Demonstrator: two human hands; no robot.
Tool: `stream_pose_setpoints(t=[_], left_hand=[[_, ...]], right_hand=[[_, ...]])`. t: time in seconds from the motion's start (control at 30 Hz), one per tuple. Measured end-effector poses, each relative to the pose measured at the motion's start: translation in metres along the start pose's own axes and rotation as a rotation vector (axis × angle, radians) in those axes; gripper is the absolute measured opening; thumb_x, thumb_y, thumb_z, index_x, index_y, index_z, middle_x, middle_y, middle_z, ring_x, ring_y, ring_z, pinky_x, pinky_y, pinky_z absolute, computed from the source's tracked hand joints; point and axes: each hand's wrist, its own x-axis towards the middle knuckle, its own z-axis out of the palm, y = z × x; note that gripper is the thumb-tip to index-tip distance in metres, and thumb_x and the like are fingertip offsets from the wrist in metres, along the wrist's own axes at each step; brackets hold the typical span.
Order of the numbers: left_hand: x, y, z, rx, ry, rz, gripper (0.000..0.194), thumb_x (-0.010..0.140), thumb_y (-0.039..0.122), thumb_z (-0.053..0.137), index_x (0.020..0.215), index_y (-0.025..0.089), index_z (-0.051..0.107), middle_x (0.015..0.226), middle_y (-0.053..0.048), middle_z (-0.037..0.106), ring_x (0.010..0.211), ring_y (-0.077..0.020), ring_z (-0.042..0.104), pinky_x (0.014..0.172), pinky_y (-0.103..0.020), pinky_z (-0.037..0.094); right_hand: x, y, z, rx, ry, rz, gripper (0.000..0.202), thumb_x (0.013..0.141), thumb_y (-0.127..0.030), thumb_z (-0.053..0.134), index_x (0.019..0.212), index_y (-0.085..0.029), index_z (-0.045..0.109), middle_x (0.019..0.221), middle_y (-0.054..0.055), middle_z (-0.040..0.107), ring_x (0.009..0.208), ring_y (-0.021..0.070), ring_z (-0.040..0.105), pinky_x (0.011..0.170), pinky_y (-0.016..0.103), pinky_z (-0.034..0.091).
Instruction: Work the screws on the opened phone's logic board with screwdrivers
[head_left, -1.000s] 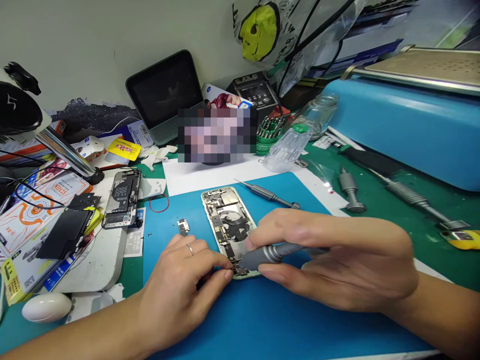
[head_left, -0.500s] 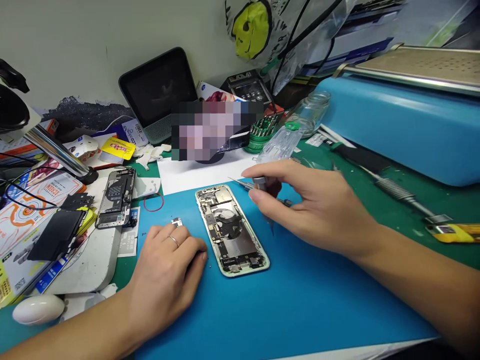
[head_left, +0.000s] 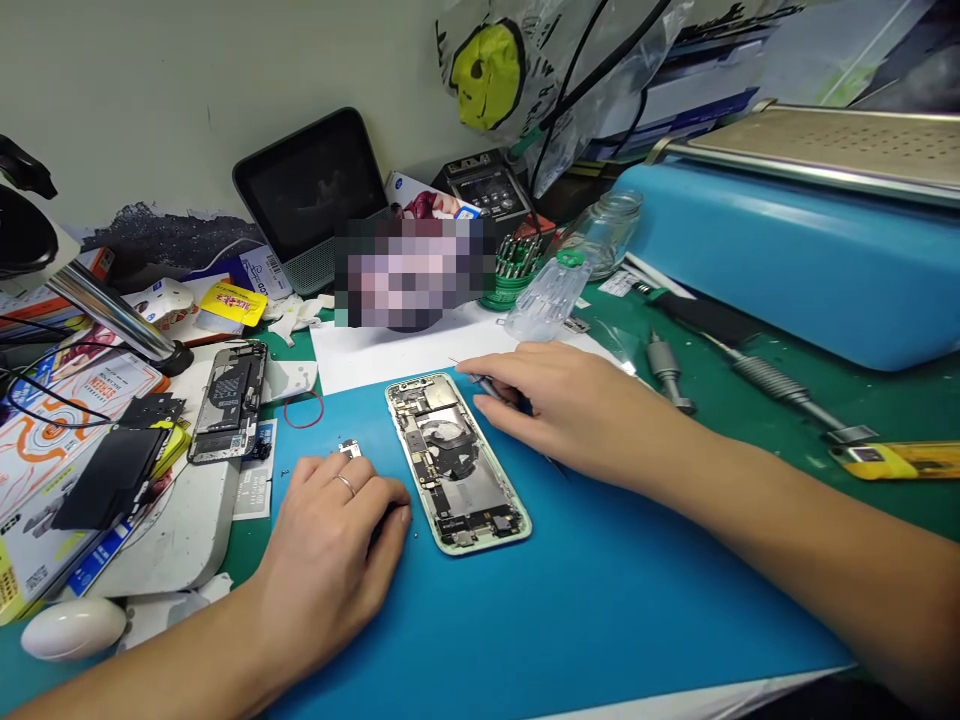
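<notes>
An opened phone (head_left: 480, 485) lies face up on the blue mat (head_left: 600, 620), its inner boards and metal plate bare. My left hand (head_left: 337, 540) rests on the mat left of it with the fingers curled in; whatever they may hold is hidden. A small metal plate (head_left: 349, 449) shows just beyond its knuckles. Over the phone's upper right side, my right hand (head_left: 570, 410) is closed around a thin pointed metal tool (head_left: 486, 384). The tip points left above the phone's top edge. Another thin end shows below the palm, but I cannot tell whether it is the same tool.
At left, a second opened phone (head_left: 229, 400) lies on a white stand (head_left: 195, 520), beside a red rubber band (head_left: 304, 410). On the right are a grey metal tool (head_left: 666, 370), a yellow cutter (head_left: 892, 461) and a blue machine (head_left: 787, 250). A green bit holder (head_left: 510, 285) stands behind.
My right hand has turned lower and flatter, and the grey cylindrical part seen between its fingers is now hidden. The view has shifted slightly. My left hand keeps its place on the mat.
</notes>
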Motion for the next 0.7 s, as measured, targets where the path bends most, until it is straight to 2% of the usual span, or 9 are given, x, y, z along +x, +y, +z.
stream_pose_setpoints(t=[0.2, 0.43, 0.57, 0.7], left_hand=[[-0.001, 0.0, -0.001, -0.033, -0.012, -0.03, 0.016, 0.105, 0.018, 0.05, 0.099, 0.019, 0.065, 0.085, -0.002, 0.062, 0.081, -0.022, 0.053, 0.076, -0.038, 0.03], [-0.001, 0.0, -0.001, -0.027, 0.002, -0.026, 0.015, 0.104, 0.018, 0.051, 0.098, 0.02, 0.064, 0.085, -0.002, 0.061, 0.081, -0.0224, 0.052, 0.076, -0.038, 0.029], [0.0, 0.0, -0.001, -0.021, -0.007, -0.021, 0.016, 0.105, 0.018, 0.05, 0.099, 0.02, 0.064, 0.086, -0.002, 0.061, 0.08, -0.0224, 0.051, 0.076, -0.038, 0.029], [0.0, 0.0, -0.001, -0.032, -0.007, -0.024, 0.014, 0.104, 0.017, 0.05, 0.1, 0.019, 0.064, 0.086, -0.002, 0.061, 0.081, -0.0221, 0.051, 0.076, -0.039, 0.03]], right_hand=[[0.0, -0.001, 0.001, -0.046, -0.035, 0.0, 0.028, 0.098, -0.028, 0.058, 0.119, -0.016, 0.072, 0.089, 0.01, 0.076, 0.084, 0.029, 0.07, 0.074, 0.039, 0.049], [-0.001, 0.005, -0.001, -0.054, 0.078, 0.077, 0.026, 0.1, -0.027, 0.05, 0.113, -0.015, 0.07, 0.101, 0.012, 0.073, 0.097, 0.0305, 0.07, 0.08, 0.04, 0.051], [-0.001, 0.011, -0.001, -0.105, -0.037, 0.162, 0.029, 0.099, -0.032, 0.054, 0.118, -0.015, 0.069, 0.105, 0.013, 0.072, 0.093, 0.0318, 0.07, 0.071, 0.04, 0.051], [-0.001, 0.017, 0.001, -0.082, -0.098, 0.122, 0.027, 0.101, -0.03, 0.049, 0.108, -0.016, 0.071, 0.101, 0.013, 0.071, 0.087, 0.0287, 0.069, 0.069, 0.038, 0.05]])
